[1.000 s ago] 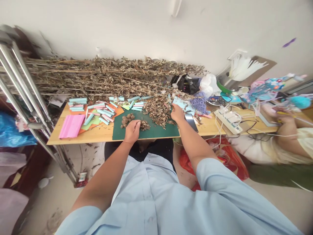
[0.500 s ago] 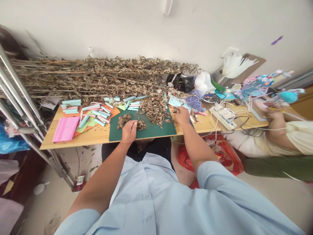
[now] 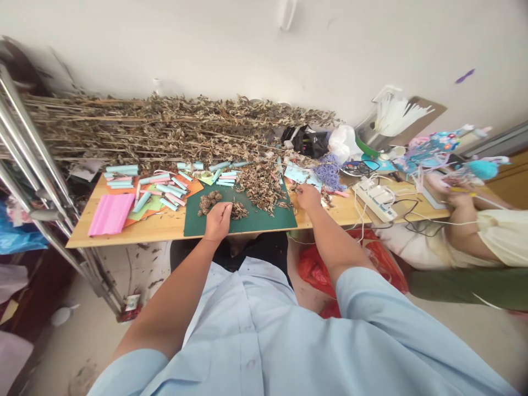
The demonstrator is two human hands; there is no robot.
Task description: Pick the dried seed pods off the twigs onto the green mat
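Note:
My left hand (image 3: 218,221) is closed in a fist over the front of the green cutting mat (image 3: 264,223); what it holds, if anything, is hidden. Left of it sit rounded brown clumps (image 3: 209,202), and a small bunch of dried leaves (image 3: 239,210) touches its thumb side. Behind lies a larger heap of crumbled dried leaves (image 3: 262,187). My right hand (image 3: 309,199) is past the mat's right edge, fingers pinched on brown dried leaf bits, in front of a light blue sheet (image 3: 303,175).
Long dried plant stalks (image 3: 165,129) lie along the wall. Blue and pink paper rolls (image 3: 169,192) and a pink packet (image 3: 111,213) are on the left. Purple yarn (image 3: 329,171) and a power strip (image 3: 375,201) are on the right, near another person's hand (image 3: 460,203).
My right hand stays at the leaf bits, its fingers shifted slightly. My left hand keeps its place on the mat. The view has tilted a little.

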